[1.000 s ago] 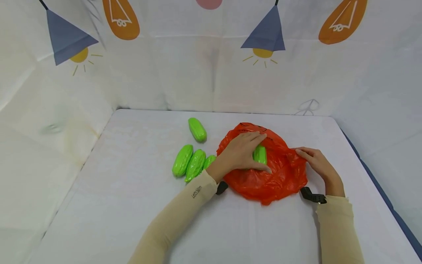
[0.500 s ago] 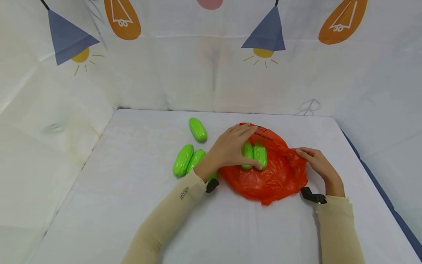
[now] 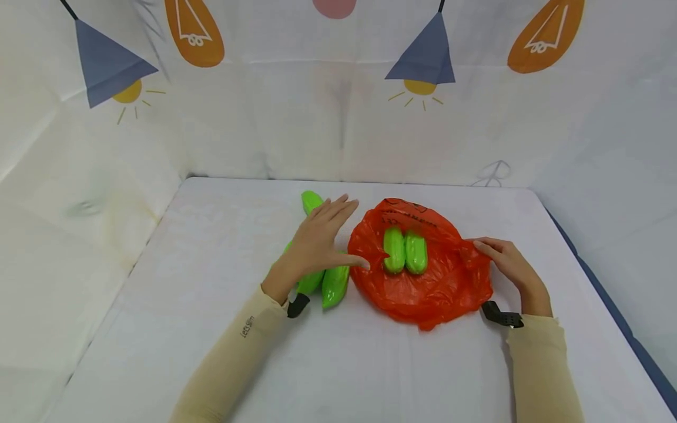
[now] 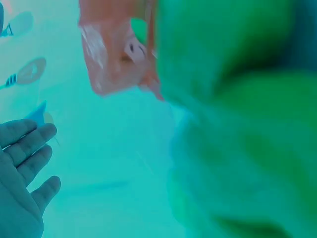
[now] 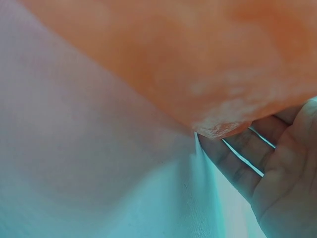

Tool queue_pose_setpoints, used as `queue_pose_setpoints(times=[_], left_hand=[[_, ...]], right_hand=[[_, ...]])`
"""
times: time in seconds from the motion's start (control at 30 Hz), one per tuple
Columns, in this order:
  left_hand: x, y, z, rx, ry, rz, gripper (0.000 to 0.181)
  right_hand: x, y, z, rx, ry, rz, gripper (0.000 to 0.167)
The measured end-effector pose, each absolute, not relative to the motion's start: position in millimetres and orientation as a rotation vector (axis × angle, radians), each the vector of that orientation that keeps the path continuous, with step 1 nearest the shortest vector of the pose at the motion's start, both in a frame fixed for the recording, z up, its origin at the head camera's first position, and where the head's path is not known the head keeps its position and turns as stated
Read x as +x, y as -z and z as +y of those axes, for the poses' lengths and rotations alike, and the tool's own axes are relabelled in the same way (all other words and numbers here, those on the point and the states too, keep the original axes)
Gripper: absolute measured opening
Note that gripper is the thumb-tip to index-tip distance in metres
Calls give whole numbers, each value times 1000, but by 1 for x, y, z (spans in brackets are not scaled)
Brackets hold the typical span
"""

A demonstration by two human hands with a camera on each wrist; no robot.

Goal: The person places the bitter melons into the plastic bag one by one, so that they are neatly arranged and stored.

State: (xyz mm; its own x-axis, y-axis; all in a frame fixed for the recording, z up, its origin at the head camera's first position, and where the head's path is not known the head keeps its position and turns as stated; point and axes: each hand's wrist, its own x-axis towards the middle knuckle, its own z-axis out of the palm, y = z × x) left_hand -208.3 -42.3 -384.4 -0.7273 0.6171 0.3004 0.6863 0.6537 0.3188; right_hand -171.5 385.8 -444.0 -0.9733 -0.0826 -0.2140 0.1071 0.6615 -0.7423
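A red plastic bag (image 3: 433, 294) lies spread on the table, with two green vegetable-shaped pieces (image 3: 416, 254) side by side in its opening. My right hand (image 3: 515, 270) pinches the bag's right edge between thumb and fingers; in the right wrist view the fingers (image 5: 237, 163) lie under the orange-looking bag (image 5: 198, 59). My left hand (image 3: 314, 241), fingers spread and holding nothing, is above more green pieces (image 3: 335, 288) left of the bag, partly covering them. The left wrist view shows this hand (image 4: 25, 173) with large blurred green shapes (image 4: 247, 148) close by.
Another green piece (image 3: 311, 201) lies behind my left hand, toward the back of the white table (image 3: 238, 200). White cloth walls (image 3: 296, 129) with printed lamps and bulbs stand behind and beside the table.
My left hand has moved left, off the bag and over the green pieces beside it, uncovering two pieces in the bag. My right hand stays at the bag's edge.
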Motion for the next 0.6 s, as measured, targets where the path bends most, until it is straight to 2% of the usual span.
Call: queue_pose_setpoints(times=[0.3, 0.6], left_hand=[[-223, 406, -98, -921, 696, -2848, 119], [-227, 426, -151, -973, 852, -3020, 127]], right_hand=[[-172, 445, 387, 37, 1210, 2645, 61], [-173, 445, 387, 31, 1209, 2649, 60]])
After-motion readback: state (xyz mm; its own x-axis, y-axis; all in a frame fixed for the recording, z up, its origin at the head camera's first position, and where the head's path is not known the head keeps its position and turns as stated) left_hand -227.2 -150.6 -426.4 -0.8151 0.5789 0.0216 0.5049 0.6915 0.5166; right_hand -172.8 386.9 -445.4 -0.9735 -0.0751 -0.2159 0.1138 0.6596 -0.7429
